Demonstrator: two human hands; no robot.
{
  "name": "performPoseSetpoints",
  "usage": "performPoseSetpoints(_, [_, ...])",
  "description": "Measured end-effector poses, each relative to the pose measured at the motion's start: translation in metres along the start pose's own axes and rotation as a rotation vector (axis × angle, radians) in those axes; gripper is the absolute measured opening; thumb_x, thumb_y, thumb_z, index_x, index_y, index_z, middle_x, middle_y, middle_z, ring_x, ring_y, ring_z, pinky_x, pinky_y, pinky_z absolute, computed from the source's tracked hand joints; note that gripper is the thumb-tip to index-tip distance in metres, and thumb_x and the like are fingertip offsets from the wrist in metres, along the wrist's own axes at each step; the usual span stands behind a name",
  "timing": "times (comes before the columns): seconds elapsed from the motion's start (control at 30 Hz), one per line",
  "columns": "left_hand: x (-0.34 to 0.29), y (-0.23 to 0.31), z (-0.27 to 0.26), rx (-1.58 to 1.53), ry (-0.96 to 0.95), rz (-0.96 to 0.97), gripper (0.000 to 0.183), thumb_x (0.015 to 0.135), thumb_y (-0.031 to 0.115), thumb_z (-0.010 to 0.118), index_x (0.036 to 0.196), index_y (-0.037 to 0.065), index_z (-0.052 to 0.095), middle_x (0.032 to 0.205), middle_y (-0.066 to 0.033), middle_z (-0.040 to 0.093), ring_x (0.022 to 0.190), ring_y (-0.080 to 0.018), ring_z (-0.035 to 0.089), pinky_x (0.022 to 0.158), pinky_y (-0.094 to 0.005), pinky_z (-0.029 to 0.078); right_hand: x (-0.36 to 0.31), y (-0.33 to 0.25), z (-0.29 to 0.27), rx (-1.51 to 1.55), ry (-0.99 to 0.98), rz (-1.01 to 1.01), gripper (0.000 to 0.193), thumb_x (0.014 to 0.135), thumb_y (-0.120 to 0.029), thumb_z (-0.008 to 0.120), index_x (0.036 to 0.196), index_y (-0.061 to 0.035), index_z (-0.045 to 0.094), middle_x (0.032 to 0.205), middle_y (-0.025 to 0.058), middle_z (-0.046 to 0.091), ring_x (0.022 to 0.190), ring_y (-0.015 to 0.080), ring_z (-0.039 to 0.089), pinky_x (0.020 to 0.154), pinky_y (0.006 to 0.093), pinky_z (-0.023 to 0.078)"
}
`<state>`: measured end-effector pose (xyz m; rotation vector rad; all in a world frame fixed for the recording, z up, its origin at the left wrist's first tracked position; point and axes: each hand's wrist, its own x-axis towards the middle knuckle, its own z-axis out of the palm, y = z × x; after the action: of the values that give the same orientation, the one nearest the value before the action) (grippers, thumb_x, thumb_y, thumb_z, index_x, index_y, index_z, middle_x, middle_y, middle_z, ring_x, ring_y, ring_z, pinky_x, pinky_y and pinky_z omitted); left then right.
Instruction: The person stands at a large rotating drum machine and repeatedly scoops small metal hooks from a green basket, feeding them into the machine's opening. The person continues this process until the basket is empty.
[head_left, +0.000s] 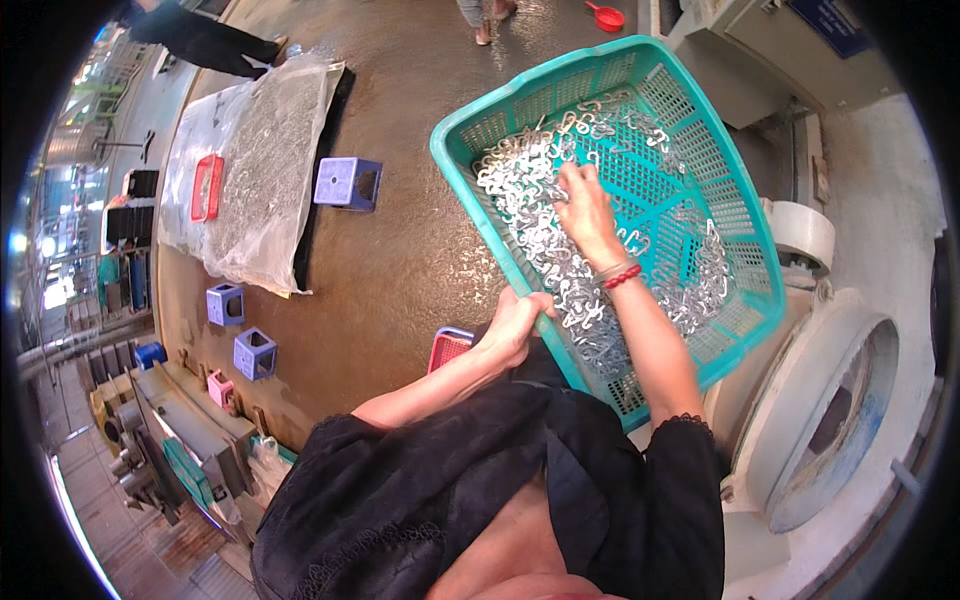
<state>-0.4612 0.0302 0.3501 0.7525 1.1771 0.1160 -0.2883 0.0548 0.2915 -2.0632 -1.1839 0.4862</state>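
Note:
A large teal plastic basket (735,180) with slotted walls stands tilted in front of me. Many small silvery curved metal pieces, shaped like hooks (520,175), are heaped along its left side, with more scattered on the far and right parts of its floor. My left hand (515,325) is closed around the basket's near left rim, thumb over the edge. Inside the basket, my right hand (588,210), a red bead bracelet at its wrist, reaches down to the heap. Its fingers are bent together at the pieces; what they pinch is too small to make out.
Right of the basket is a pale machine with a round opening (835,420). On the wet brown floor stand purple stools (345,185) and a low sheet-covered platform (255,170) bearing a red basket (206,188). A red scoop (607,18) lies beyond. Two people stand at the far side.

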Motion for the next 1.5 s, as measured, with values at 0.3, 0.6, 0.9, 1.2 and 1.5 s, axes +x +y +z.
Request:
performPoseSetpoints(0.3, [0.008, -0.008, -0.003, 0.014, -0.035, 0.092, 0.014, 0.058, 0.006, 0.058, 0.071, 0.005, 0.052, 0.070, -0.0036, 0.048, 0.068, -0.0160, 0.047, 0.058, -0.0323, 0.036, -0.037, 0.024, -0.116, 0.937, -0.012, 0.337, 0.026, 0.068, -0.005, 0.062, 0.089, -0.0097, 0.048, 0.075, 0.0031, 0.056, 0.056, 0.0093, 0.054, 0.038, 0.0205, 0.042])
performPoseSetpoints(0.6, [0.032, -0.021, 0.001, -0.005, -0.126, 0.193, 0.025, 0.059, 0.002, 0.051, 0.083, 0.002, 0.049, 0.080, -0.0065, 0.048, 0.073, -0.0233, 0.050, 0.067, -0.0384, 0.044, -0.120, 0.040, -0.235, 1.112, 0.126, 0.237, 0.034, 0.065, -0.005, 0.067, 0.093, -0.0063, 0.048, 0.073, 0.0047, 0.058, 0.053, 0.0114, 0.055, 0.035, 0.0212, 0.036])
performPoseSetpoints(0.9, [0.033, -0.010, -0.006, -0.020, -0.169, 0.112, 0.038, 0.060, 0.004, 0.050, 0.098, 0.002, 0.046, 0.088, -0.0091, 0.050, 0.080, -0.0260, 0.050, 0.074, -0.0441, 0.043, -0.285, 0.025, -0.449, 0.589, 0.701, 0.298, 0.039, 0.069, -0.007, 0.066, 0.103, -0.0025, 0.046, 0.075, 0.0038, 0.058, 0.053, 0.0064, 0.054, 0.034, 0.0169, 0.036])
performPoseSetpoints(1.2, [0.027, -0.013, 0.005, -0.018, -0.023, 0.097, 0.029, 0.058, 0.007, 0.051, 0.087, 0.005, 0.051, 0.084, -0.0058, 0.051, 0.075, -0.0230, 0.050, 0.068, -0.0386, 0.041, -0.285, 0.219, -0.500, 0.588, 0.939, 0.687, 0.029, 0.080, -0.010, 0.060, 0.100, 0.0108, 0.053, 0.090, 0.0158, 0.058, 0.069, 0.0214, 0.061, 0.053, 0.0315, 0.057])
performPoseSetpoints(1.5, [-0.011, -0.006, 0.054, -0.054, 0.062, 0.094, 0.032, 0.058, 0.004, 0.051, 0.089, 0.003, 0.048, 0.082, -0.0068, 0.046, 0.074, -0.0237, 0.049, 0.068, -0.0427, 0.043, -0.356, 0.279, -0.597, -0.261, 1.145, 0.981, 0.009, 0.068, -0.009, 0.068, 0.071, -0.0014, 0.066, 0.059, 0.0081, 0.062, 0.052, 0.0123, 0.059, 0.046, 0.0270, 0.045])
